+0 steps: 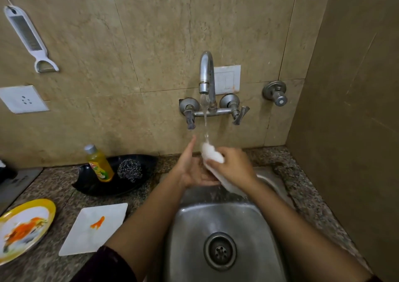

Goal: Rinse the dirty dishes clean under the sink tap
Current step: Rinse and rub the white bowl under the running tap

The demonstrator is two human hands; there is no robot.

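Water runs from the wall tap (204, 74) onto a white dish (213, 156), which is tilted on edge over the back of the steel sink (194, 227). My right hand (234, 166) grips the dish from the top, fingers curled over its rim. Beneath it, my left hand (190, 170) cups the dish from the left, thumb pointing up. On the counter to the left lie a square white plate (86, 238) with an orange smear and a round yellow-rimmed plate (23, 227) streaked with orange sauce.
A black tray (121, 186) behind the plates holds a yellow dish-soap bottle (99, 164) and a steel scrubber (130, 170). A grater (28, 35) hangs on the tiled wall, a socket (21, 99) below it. A side wall closes the right.
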